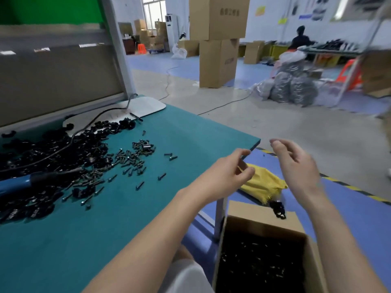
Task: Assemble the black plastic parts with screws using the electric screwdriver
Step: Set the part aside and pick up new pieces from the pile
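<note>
Both hands hang in the air off the desk's right edge, over an open cardboard box, fingers loosely curled and holding nothing I can make out. The work lies away at 9 to 10 o'clock: scattered screws first, then the heap of black plastic parts, and the electric screwdriver farthest, its long axis running 9 to 3. The left hand is nearer than the right hand, so it would likely lead the reach

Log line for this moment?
left hand: empty | right hand: empty | electric screwdriver: lying on table, untouched | screws: scattered on table
</note>
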`<control>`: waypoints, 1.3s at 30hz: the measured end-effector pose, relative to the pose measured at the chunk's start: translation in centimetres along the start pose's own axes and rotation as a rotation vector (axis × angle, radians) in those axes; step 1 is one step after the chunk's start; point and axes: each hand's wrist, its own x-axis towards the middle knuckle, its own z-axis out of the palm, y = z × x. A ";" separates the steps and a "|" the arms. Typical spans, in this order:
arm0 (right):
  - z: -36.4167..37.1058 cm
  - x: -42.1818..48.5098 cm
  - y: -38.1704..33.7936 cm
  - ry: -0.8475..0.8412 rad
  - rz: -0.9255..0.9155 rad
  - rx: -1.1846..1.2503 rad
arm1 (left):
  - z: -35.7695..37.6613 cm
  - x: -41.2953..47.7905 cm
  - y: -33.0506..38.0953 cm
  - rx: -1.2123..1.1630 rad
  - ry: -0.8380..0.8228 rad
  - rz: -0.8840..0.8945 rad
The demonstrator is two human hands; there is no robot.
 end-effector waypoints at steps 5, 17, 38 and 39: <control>6.4 -1.4 -1.8 -0.149 -0.089 0.036 | -4.5 -3.4 -4.5 0.038 0.216 -0.088; 31.1 -11.3 -9.8 -0.903 -0.602 -0.223 | -17.3 -29.0 -16.3 0.634 0.748 -0.655; 41.6 -14.4 -12.6 -0.986 -0.622 -0.243 | -22.7 -32.1 -22.2 0.717 1.160 -1.142; 41.6 -14.4 -12.5 -0.982 -0.625 -0.224 | -23.0 -32.3 -22.2 0.753 1.219 -1.154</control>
